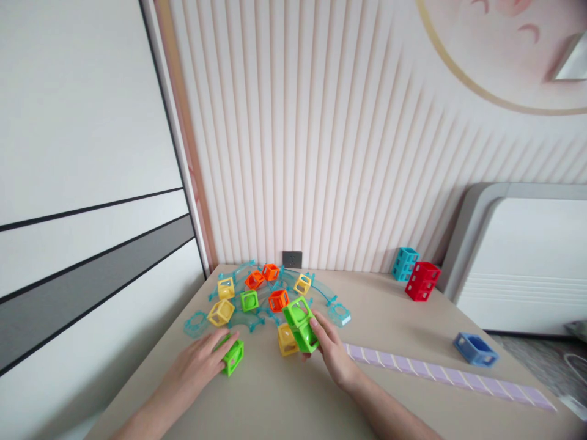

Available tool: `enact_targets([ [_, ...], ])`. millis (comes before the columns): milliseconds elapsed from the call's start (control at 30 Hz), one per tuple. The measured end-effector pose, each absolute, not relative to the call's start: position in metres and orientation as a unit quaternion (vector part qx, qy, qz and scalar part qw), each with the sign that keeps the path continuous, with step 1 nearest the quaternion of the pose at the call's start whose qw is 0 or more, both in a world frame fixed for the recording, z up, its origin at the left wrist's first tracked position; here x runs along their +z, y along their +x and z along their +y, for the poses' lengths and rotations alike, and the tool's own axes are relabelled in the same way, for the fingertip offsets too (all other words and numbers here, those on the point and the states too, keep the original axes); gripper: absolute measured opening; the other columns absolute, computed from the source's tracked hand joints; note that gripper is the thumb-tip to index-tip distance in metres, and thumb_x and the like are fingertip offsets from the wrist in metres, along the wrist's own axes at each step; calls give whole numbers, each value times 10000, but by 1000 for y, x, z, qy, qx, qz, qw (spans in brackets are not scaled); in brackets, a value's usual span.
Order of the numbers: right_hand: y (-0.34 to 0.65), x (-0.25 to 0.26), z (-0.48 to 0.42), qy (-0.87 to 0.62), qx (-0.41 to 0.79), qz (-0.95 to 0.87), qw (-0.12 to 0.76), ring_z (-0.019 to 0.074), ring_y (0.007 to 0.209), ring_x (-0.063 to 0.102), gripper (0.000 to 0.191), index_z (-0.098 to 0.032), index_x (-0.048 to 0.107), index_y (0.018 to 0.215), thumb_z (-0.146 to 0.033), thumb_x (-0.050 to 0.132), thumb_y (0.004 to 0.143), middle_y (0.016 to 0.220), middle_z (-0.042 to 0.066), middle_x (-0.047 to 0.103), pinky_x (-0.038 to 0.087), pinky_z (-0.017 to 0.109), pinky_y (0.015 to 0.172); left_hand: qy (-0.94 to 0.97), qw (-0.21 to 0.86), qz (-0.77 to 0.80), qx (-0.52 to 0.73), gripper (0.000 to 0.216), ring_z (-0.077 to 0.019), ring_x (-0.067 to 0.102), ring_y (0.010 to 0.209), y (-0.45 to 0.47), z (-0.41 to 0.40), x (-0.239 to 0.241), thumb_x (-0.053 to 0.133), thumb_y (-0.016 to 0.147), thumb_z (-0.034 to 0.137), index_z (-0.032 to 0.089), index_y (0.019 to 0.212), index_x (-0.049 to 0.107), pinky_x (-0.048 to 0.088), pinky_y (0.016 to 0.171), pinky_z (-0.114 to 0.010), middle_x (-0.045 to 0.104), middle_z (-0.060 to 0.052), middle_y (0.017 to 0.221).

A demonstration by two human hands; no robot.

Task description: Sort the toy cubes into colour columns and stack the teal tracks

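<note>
My right hand holds two joined green cube blocks, tilted above the table, thumb on the near side. At the left, my left hand has its fingers over a single green cube block on the table; its fingertips are partly hidden behind the block. Just behind the joined pair lies a yellow cube block, partly covered by them. Farther back lie a green cube block, an orange cube block and a yellow cube block.
Clear blue curved track pieces lie among the blocks near the wall. A purple segmented strip crosses the table's right side. Beyond it stand a red block stack and a turquoise block stack. One blue block sits near the right edge.
</note>
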State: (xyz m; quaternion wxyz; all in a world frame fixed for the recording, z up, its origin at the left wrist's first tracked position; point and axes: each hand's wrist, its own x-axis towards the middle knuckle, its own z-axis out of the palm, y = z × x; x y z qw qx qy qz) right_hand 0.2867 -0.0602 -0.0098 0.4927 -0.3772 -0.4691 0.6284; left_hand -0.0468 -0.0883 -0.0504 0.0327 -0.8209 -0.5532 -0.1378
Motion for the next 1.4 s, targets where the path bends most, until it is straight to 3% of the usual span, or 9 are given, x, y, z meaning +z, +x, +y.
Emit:
enact_targets([
  [133, 286, -10, -60, -377, 627, -469, 496, 178, 576, 632, 633, -228, 610, 1170, -711, 673, 765, 815, 7, 689, 538, 323, 578, -812, 21, -573, -113, 713, -255, 705, 1009, -39, -92, -53, 476, 816, 108, 391, 1469, 440, 580, 889, -374, 665, -39, 1209],
  [400, 286, -7, -62, -386, 610, -495, 483, 173, 570, 633, 644, -245, 620, 1163, -738, 669, 751, 838, 10, 697, 549, 320, 579, -764, -29, -626, -152, 658, -230, 727, 891, -27, -94, -40, 543, 822, 134, 329, 1447, 478, 562, 812, -301, 742, -26, 991],
  [600, 287, -10, -60, -371, 595, -530, 477, 160, 553, 624, 608, -236, 628, 1163, -727, 621, 805, 802, 6, 678, 538, 305, 571, -733, -112, -614, -271, 526, -214, 716, 1045, -29, -86, -50, 556, 796, 172, 321, 1296, 623, 555, 899, -276, 726, -11, 1224],
  [800, 287, -13, -59, -371, 590, -539, 473, 162, 590, 620, 615, -244, 587, 1199, -728, 601, 820, 832, 7, 652, 542, 311, 583, -723, -190, -584, -316, 535, -241, 709, 1033, -32, -83, -54, 575, 843, 330, 275, 1375, 583, 571, 893, -319, 728, -39, 1224],
  [933, 288, -10, -63, -337, 569, -578, 478, 173, 675, 607, 657, -273, 408, 1394, -664, 564, 890, 875, 9, 610, 537, 314, 607, -735, -198, -575, -299, 584, -233, 687, 1076, -38, -90, -47, 546, 858, 310, 298, 1441, 512, 557, 919, -323, 641, -54, 1371],
  [1100, 296, -9, -70, -357, 414, -670, 502, 210, 828, 618, 628, -290, 341, 1477, -506, 581, 938, 946, 36, 624, 522, 358, 770, -717, -147, -613, -298, 575, -217, 692, 883, -32, -113, -14, 554, 885, 367, 308, 1453, 488, 594, 737, -297, 622, -83, 1368],
  [1200, 301, 0, -72, -350, 287, -777, 437, 247, 916, 646, 550, -303, 456, 1424, -427, 624, 915, 1095, 80, 679, 508, 393, 864, -738, -130, -580, -320, 590, -228, 674, 985, -9, -126, 14, 558, 913, 408, 345, 1484, 427, 571, 889, -338, 585, -78, 1398],
  [1333, 298, 20, -70, -282, 154, -884, 339, 275, 915, 670, 510, -278, 525, 1378, -422, 644, 903, 1113, 111, 718, 515, 395, 835, -792, -167, -508, -294, 688, -251, 588, 1236, 31, -122, 40, 620, 885, 333, 375, 1515, 347, 520, 1012, -347, 491, -54, 1504],
  [1400, 297, 28, -66, -255, 112, -909, 312, 277, 899, 678, 521, -267, 509, 1401, -431, 624, 920, 1129, 121, 722, 521, 394, 812, -806, -174, -496, -272, 673, -247, 578, 1260, 47, -112, 48, 636, 865, 269, 375, 1484, 395, 490, 1055, -364, 560, -36, 1440],
])
